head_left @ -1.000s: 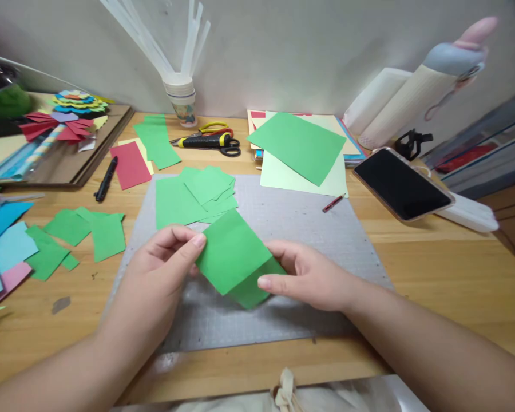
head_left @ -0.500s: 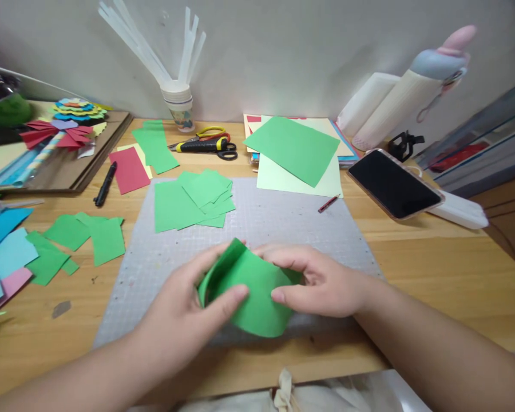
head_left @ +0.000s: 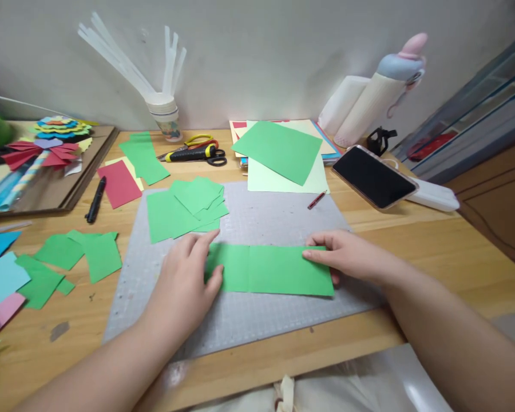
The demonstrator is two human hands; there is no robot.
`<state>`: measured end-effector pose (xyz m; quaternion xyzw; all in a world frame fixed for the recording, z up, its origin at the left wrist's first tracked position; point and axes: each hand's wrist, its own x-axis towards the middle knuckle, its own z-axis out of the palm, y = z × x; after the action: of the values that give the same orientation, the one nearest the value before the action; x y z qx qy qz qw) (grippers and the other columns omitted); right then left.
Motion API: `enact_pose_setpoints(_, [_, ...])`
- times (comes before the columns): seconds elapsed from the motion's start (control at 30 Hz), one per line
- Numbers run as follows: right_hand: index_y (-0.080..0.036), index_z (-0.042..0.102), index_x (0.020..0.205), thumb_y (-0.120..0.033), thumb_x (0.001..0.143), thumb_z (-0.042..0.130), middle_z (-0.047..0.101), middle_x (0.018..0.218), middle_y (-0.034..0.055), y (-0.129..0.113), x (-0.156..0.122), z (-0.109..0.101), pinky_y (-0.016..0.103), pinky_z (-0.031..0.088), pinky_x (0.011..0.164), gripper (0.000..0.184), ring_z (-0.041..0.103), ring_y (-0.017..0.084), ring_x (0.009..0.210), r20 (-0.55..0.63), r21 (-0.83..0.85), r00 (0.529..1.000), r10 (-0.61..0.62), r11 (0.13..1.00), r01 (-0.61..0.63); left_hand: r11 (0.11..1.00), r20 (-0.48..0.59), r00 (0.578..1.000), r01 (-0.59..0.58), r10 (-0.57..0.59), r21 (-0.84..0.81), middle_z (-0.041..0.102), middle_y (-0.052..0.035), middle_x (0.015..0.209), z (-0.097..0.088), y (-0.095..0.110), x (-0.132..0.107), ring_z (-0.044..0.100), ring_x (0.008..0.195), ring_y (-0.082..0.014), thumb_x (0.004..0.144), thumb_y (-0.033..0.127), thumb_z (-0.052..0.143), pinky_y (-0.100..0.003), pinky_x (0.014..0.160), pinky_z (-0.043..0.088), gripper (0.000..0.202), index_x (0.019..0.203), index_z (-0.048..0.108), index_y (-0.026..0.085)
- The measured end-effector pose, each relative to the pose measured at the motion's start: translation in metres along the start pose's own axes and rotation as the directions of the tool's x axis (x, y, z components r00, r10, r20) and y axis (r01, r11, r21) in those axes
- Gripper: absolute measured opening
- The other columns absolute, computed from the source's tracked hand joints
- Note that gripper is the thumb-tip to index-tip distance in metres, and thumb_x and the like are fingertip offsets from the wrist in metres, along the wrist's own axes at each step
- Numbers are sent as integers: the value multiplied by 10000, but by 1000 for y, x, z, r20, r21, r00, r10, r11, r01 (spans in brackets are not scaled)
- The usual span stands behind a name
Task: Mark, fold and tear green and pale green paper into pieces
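Note:
A long strip of green paper [head_left: 278, 269] is spread over the grey cutting mat [head_left: 257, 335], with a fold line running across it left of its middle. At its right end, my right hand [head_left: 337, 254] pinches the edge, thumb on top and fingers underneath. My left hand [head_left: 186, 274] is at the other end, thumb and fingers apart, covering that end; whether it presses on the paper is hidden. Just beyond, a pile of green paper pieces [head_left: 167, 214] lies on the mat's upper left, and a small dark red pen-like stick [head_left: 316, 199] on its upper right.
Scissors [head_left: 217, 157], a yellow-black cutter [head_left: 191, 153] and a paper cup [head_left: 167, 120] of white strips stand along the back. A phone [head_left: 373, 176] and bottle [head_left: 375, 94] are at right. Left are a black pen [head_left: 96, 200], paper scraps [head_left: 98, 254] and a cardboard stack [head_left: 92, 157] with a paper flower.
The green paper, curled up between both hands before, now lies unfolded flat on the mat. My hands have moved apart, and the left one has loosened its grip.

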<state>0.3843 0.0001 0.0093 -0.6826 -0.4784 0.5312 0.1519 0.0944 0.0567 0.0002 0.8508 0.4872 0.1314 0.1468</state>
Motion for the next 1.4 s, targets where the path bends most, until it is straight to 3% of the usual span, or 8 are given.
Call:
enact_pose_setpoints(0.07, [-229, 512, 890, -445, 806, 587, 466, 537, -79, 7, -1, 7, 229, 331, 401, 244, 447, 101, 395, -109, 78, 994, -11, 997, 20, 985, -66, 989, -121, 130, 127, 507, -140, 1237, 5, 2, -2, 487, 1107, -296, 863, 151, 483, -490, 921, 419, 517, 1375, 450, 213])
enact_pose_setpoints(0.17, [-241, 509, 1000, -400, 824, 573, 395, 571, -94, 15, -4, 15, 225, 332, 420, 246, 425, 98, 430, -268, 70, 962, -54, 995, 76, 941, 82, 951, -306, 297, 144, 540, -109, 1230, 10, 5, 0, 485, 1102, -276, 858, 30, 386, -466, 911, 442, 541, 1333, 519, 253])
enact_pose_setpoints(0.23, [-238, 530, 1005, -380, 834, 561, 366, 571, -91, 18, -6, 18, 227, 319, 443, 224, 417, 102, 455, -361, 4, 928, -92, 995, 100, 930, 162, 931, -349, 328, 119, 568, -103, 1195, 11, 7, 3, 503, 1045, -267, 847, 20, 380, -445, 868, 471, 548, 1325, 535, 238])
enact_pose_setpoints(0.37, [-230, 563, 1007, -347, 837, 544, 394, 558, -81, 23, -9, 22, 238, 306, 485, 207, 422, 118, 491, -457, -96, 875, -161, 987, 132, 923, 172, 935, -340, 311, 179, 582, -112, 1159, 11, 12, 8, 500, 986, -286, 851, 81, 419, -447, 805, 486, 528, 1352, 520, 214])
enact_pose_setpoints(0.87, [-262, 518, 1006, -287, 838, 514, 468, 582, -73, 26, -15, 28, 247, 334, 519, 170, 438, 130, 512, -455, -231, 857, -240, 962, 147, 862, 213, 926, -369, 311, 346, 606, -113, 1107, 13, 19, 9, 486, 877, -253, 857, 82, 389, -395, 741, 472, 546, 1381, 491, 197])
enact_pose_setpoints(1.03, [-257, 475, 1082, -336, 868, 515, 428, 600, -77, 30, -19, 31, 252, 338, 526, 232, 427, 130, 528, -479, -82, 856, -195, 981, 177, 882, 200, 928, -363, 313, 302, 599, -130, 1125, 13, 19, 8, 483, 898, -270, 851, 77, 395, -414, 757, 470, 541, 1371, 504, 183])
enact_pose_setpoints(1.17, [-267, 427, 1140, -358, 895, 504, 360, 598, -92, 33, -26, 37, 246, 329, 528, 272, 390, 129, 541, -439, 74, 885, -156, 975, 208, 900, 175, 937, -340, 302, 273, 585, -130, 1138, 15, 18, 6, 483, 925, -271, 844, 77, 411, -421, 797, 465, 544, 1365, 514, 196])
enact_pose_setpoints(1.4, [-275, 438, 1149, -303, 907, 480, 377, 632, -81, 34, -35, 39, 263, 351, 589, 247, 410, 136, 584, -419, -84, 889, -182, 983, 161, 913, 159, 943, -326, 293, 246, 560, -120, 1141, 15, 17, 6, 472, 957, -273, 843, 80, 401, -424, 811, 467, 560, 1375, 502, 224])
